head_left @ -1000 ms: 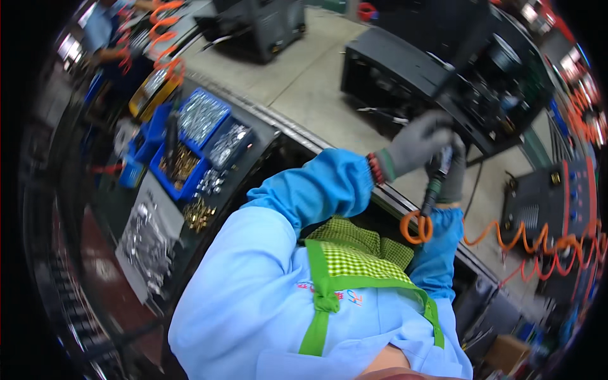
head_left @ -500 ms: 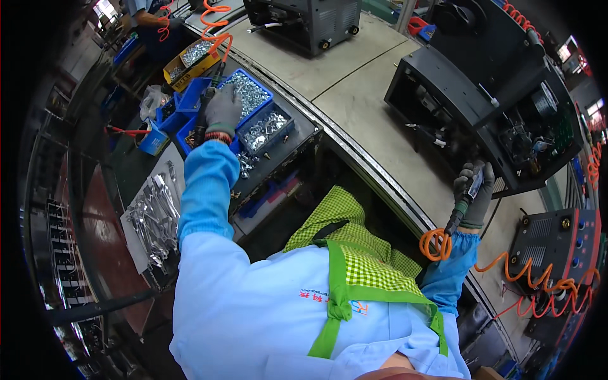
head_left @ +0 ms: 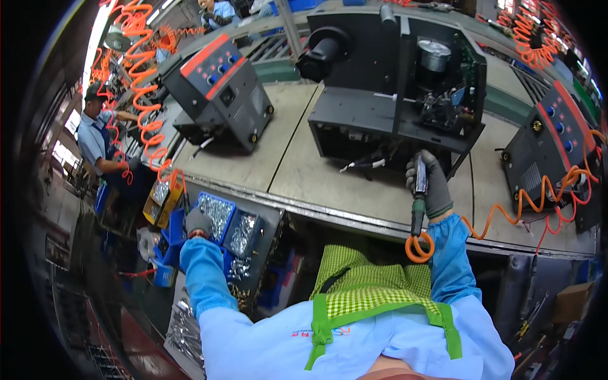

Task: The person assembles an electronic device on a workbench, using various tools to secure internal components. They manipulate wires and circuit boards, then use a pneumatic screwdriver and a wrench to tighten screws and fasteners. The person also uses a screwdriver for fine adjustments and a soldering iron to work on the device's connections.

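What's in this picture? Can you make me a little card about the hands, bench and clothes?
Left hand: gloved, at a blue bin of small metal fasteners; grip hidden
Right hand: gloved, gripping an inline air tool with orange coiled hose
Bench: open black machine housing
Clothes: green checked apron, blue sleeve covers

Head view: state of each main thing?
Gray-gloved right hand, closed around slim dark tool
Gray-gloved left hand, at blue plastic bin, grip unclear
Bin, holding silver hardware
Black metal machine housing, open, internals exposed
Red-trimmed gray boxy machine at left, upright
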### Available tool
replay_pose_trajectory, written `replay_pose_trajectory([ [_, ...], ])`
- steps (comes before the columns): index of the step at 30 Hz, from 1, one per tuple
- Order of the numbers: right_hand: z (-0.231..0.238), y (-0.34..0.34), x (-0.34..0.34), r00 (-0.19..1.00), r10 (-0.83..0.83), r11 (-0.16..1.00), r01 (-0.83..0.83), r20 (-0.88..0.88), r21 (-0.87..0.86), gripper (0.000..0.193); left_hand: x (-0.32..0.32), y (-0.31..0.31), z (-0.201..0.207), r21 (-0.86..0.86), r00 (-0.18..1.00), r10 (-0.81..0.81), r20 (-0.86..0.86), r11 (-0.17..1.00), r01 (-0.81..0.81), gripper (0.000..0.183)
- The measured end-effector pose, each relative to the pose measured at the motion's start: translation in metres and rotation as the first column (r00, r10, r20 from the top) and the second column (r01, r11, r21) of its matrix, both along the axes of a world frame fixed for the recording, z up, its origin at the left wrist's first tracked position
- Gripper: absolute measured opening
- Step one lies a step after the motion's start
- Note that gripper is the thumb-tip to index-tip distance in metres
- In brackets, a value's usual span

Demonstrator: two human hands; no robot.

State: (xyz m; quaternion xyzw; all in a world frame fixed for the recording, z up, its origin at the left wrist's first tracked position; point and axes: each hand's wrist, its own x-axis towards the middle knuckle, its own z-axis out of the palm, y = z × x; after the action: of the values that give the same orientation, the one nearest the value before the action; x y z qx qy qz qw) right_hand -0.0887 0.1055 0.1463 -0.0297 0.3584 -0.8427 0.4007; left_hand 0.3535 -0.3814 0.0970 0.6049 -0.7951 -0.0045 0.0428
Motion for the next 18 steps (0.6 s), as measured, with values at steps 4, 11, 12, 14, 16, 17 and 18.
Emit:
replay_pose_trajectory([
  [4,-0.005,0.006,-0.006,0.998,-0.04,0.998,0.043,0.052,-0.054,0.032,-0.031,0.018,0.048,-0.221,0.953,-0.252,-0.165,0.951,0.214,0.028],
  [11,-0.004,0.003,-0.003,0.998,-0.044,0.999,0.043,0.038,0.004,0.028,-0.167,0.205,0.186,0.08,0.36,-0.359,-0.861,0.604,0.793,0.03],
  [12,-0.003,0.002,-0.002,0.997,-0.072,0.997,0.072,0.026,-0.001,0.028,-0.19,0.225,0.191,0.14,0.356,-0.319,-0.878,0.54,0.83,0.036],
  [14,0.001,-0.002,0.005,0.995,-0.1,0.995,0.1,0.008,-0.007,0.028,-0.219,0.243,0.179,0.134,0.234,-0.341,-0.911,0.292,0.947,0.032],
  [16,0.002,0.004,0.004,1.0,-0.022,0.999,0.022,-0.008,0.03,0.037,-0.265,0.278,0.175,0.348,0.374,-0.266,-0.889,0.14,0.927,0.035],
  [17,0.001,0.005,0.004,1.0,-0.003,1.0,0.003,0.006,0.026,0.037,-0.285,0.284,0.166,0.396,0.412,-0.272,-0.87,0.115,0.911,0.034],
  [18,0.0,0.003,0.003,1.0,0.017,1.0,-0.017,0.021,0.018,0.036,-0.304,0.292,0.161,0.419,0.419,-0.215,-0.882,0.047,0.907,0.035],
])
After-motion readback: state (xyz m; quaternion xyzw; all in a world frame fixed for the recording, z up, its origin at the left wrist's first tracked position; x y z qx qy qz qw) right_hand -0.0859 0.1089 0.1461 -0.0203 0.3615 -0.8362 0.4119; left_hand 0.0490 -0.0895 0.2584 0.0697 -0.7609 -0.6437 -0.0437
